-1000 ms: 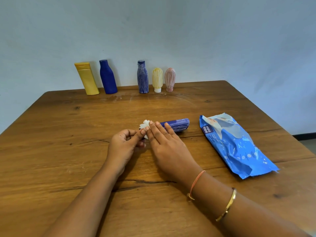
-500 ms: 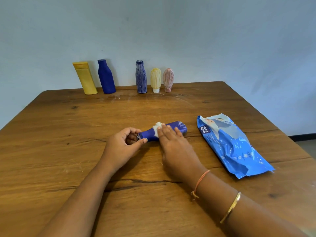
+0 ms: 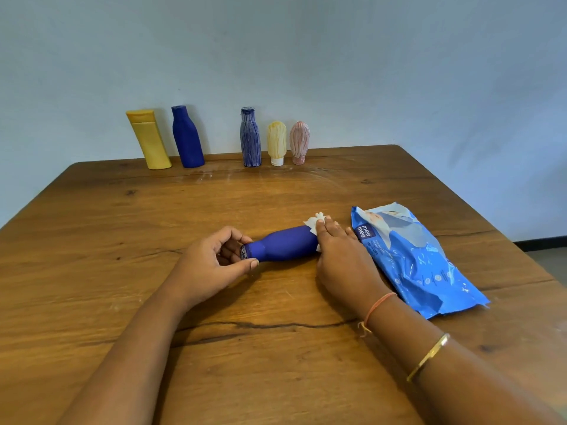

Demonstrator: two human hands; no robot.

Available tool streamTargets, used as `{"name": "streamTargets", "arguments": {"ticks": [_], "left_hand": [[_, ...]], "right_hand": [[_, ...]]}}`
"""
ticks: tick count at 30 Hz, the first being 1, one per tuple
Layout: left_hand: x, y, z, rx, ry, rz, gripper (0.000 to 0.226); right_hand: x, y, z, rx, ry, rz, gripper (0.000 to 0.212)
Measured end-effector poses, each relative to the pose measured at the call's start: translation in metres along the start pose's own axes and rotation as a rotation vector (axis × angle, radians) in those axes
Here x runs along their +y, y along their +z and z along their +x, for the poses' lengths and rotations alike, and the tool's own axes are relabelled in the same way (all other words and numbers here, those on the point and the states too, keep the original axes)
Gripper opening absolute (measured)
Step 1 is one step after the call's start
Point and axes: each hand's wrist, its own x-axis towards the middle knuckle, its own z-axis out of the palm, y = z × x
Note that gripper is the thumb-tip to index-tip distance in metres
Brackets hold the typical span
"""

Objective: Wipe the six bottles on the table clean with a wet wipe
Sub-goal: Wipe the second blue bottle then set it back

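A blue bottle [image 3: 283, 246] lies on its side in the middle of the wooden table [image 3: 122, 228]. My left hand [image 3: 211, 265] pinches its neck end between thumb and fingers. My right hand [image 3: 340, 256] presses a white wet wipe [image 3: 313, 223] over the bottle's base end with flat fingers. Five more bottles stand in a row along the far edge: a yellow bottle [image 3: 149, 139], a plain blue bottle [image 3: 187, 137], a streaked blue bottle [image 3: 250, 138], a pale yellow streaked bottle [image 3: 276, 143] and a pink streaked bottle [image 3: 299, 142].
A blue pack of wet wipes [image 3: 411, 259] lies to the right of my right hand, almost touching it. A light wall rises directly behind the bottle row. The table's right edge drops off beyond the pack.
My right hand has slid the wipe along the lying bottle from its neck end to its base end, baring clean blue surface. My left hand keeps holding the neck.
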Motion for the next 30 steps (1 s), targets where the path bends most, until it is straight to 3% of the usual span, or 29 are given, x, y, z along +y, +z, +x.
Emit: {"name": "streamTargets", "arguments": {"ticks": [2, 8, 13, 17, 20, 25, 30], "left_hand": [[-0.001, 0.002, -0.001, 0.004, 0.017, -0.002, 0.028], [-0.001, 0.000, -0.002, -0.026, 0.041, 0.083, 0.031], [0.000, 0.001, -0.001, -0.033, 0.061, 0.060, 0.037], [0.000, 0.002, -0.001, -0.012, 0.056, 0.011, 0.028], [-0.001, 0.003, 0.000, -0.011, 0.055, 0.022, 0.030], [-0.005, 0.002, -0.001, -0.031, 0.113, 0.065, 0.032], [-0.006, 0.002, 0.001, -0.023, 0.102, 0.052, 0.031]], "right_hand": [[-0.010, 0.001, -0.001, 0.004, -0.026, -0.027, 0.060], [-0.036, 0.007, -0.012, -0.043, -0.371, -0.053, 0.061], [-0.007, -0.002, 0.002, -0.032, -0.185, -0.028, 0.063], [0.005, -0.006, 0.010, -0.038, -0.053, -0.013, 0.060], [-0.010, -0.005, 0.004, -0.033, -0.112, -0.038, 0.059], [-0.057, 0.008, -0.019, -0.027, -0.383, -0.085, 0.058], [-0.035, 0.014, -0.014, 0.015, -0.287, -0.059, 0.062]]}}
